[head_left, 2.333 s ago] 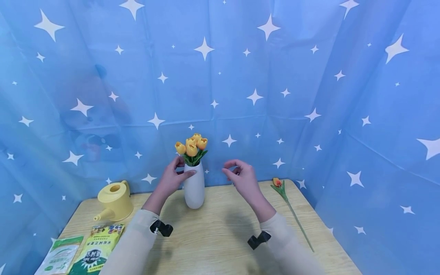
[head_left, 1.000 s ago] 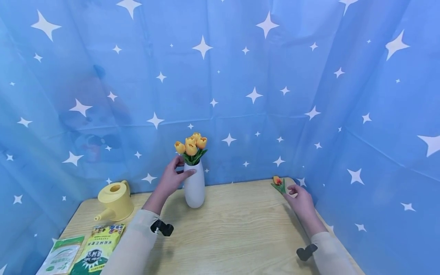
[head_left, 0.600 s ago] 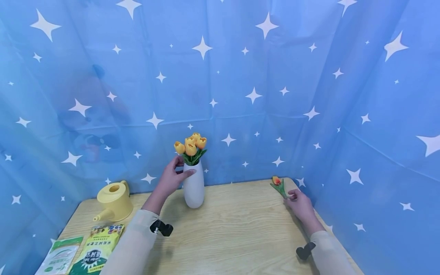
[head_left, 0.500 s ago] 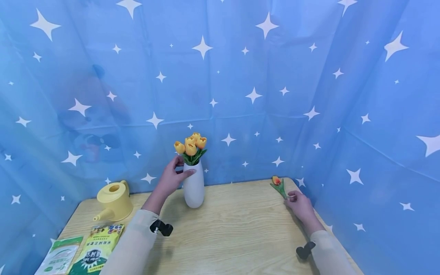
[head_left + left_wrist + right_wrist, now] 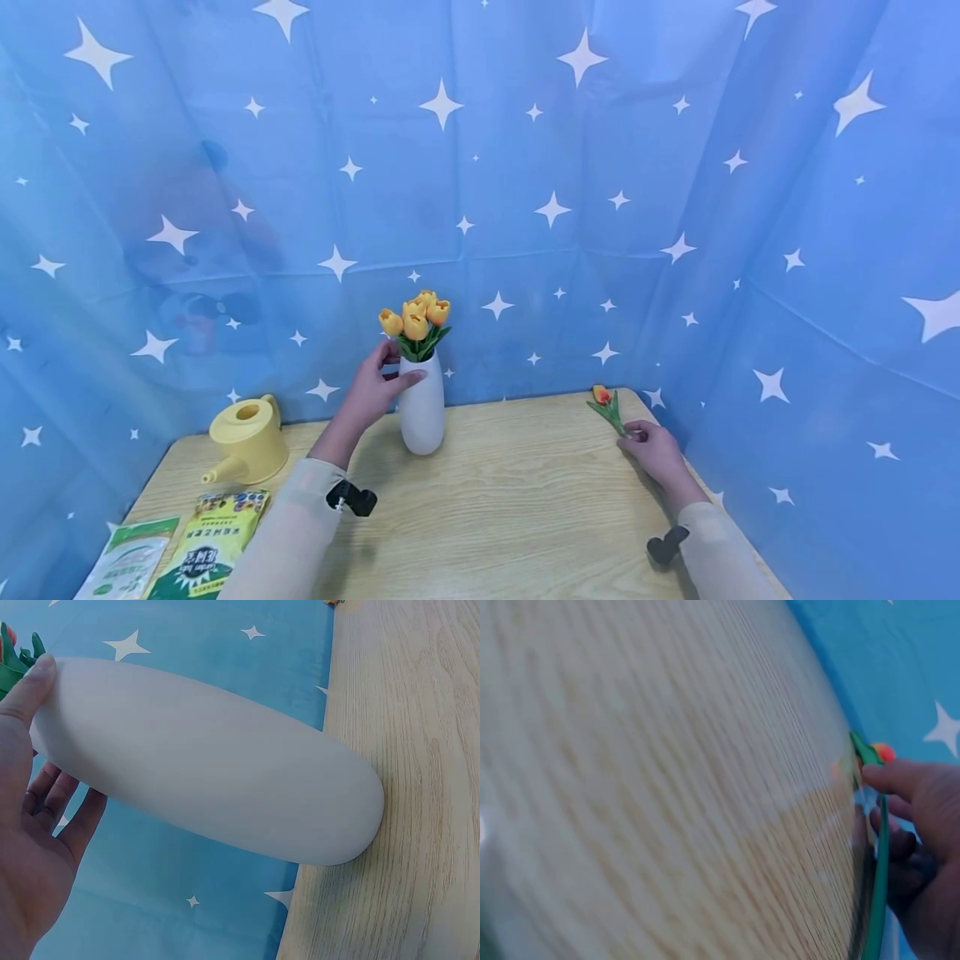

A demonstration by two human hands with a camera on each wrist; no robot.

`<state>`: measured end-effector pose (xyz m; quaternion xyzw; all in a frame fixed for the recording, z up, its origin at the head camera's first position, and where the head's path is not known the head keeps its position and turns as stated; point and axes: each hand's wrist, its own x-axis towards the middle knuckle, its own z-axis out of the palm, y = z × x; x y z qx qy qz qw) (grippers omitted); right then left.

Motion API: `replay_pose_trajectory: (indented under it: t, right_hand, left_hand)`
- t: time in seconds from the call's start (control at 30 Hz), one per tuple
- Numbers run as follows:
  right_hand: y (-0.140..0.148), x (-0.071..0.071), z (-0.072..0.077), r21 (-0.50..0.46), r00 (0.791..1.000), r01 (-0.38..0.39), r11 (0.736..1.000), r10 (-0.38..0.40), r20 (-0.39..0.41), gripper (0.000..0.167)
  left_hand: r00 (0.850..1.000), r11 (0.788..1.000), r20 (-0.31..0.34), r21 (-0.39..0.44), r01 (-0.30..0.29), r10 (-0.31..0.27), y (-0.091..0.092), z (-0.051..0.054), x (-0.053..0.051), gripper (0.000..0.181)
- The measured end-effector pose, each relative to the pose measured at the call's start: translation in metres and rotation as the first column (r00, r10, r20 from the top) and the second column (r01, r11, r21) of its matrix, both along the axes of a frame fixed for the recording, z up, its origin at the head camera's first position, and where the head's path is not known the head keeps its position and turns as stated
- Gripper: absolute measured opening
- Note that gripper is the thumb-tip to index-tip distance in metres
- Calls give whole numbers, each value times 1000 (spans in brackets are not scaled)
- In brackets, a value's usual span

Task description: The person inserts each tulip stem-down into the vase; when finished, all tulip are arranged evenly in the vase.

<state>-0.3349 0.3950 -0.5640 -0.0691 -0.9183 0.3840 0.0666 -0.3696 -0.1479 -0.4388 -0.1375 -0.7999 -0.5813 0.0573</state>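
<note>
A white vase (image 5: 422, 412) stands upright on the table, with several yellow-orange tulips (image 5: 416, 320) and green leaves in its mouth. My left hand (image 5: 372, 385) grips it near the rim, thumb on the front and fingers behind. In the left wrist view the smooth vase (image 5: 217, 761) fills the middle, its base on the wood. At the table's right side my right hand (image 5: 654, 450) pinches the stem of a single orange-red tulip (image 5: 602, 395), just below its leaves. The right wrist view has that green stem (image 5: 878, 892) running down past the curled fingers.
A yellow watering can (image 5: 251, 439) stands at the table's left back. In front of it lie a yellow-green bag (image 5: 213, 542) and a white-green packet (image 5: 129, 557). A blue starred curtain (image 5: 480, 167) hangs behind the wooden table (image 5: 487, 517).
My right hand has moved from beside the vase over to the right and taken hold of the lone tulip's stem. The left hand keeps its grip on the vase.
</note>
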Motion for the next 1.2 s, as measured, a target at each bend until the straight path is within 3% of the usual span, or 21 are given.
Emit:
replay_pose_trajectory:
  t: [0.2,0.53,0.73,0.9,1.2]
  right_hand:
    - [2,-3,-1,-18,1000,3,1000,-3,2,39]
    - [-12,2,5,-81,997,-50,995,44,-69,33]
    - [-30,5,24,-140,994,-78,987,66,-85,32]
    - [-48,7,45,-135,986,-124,983,106,-128,32]
    - [-81,13,74,-283,965,-214,935,157,-210,34]
  left_hand:
    - [1000,1000,1,1,0,0,0,-1,-2,63]
    - [1000,1000,-3,1,1,-1,-1,-3,-2,62]
    - [1000,1000,-8,3,3,-3,-1,-1,-2,63]
    - [1000,1000,-5,12,6,-6,-1,-3,-4,63]
    - [1000,1000,-18,4,3,-3,0,-2,-4,63]
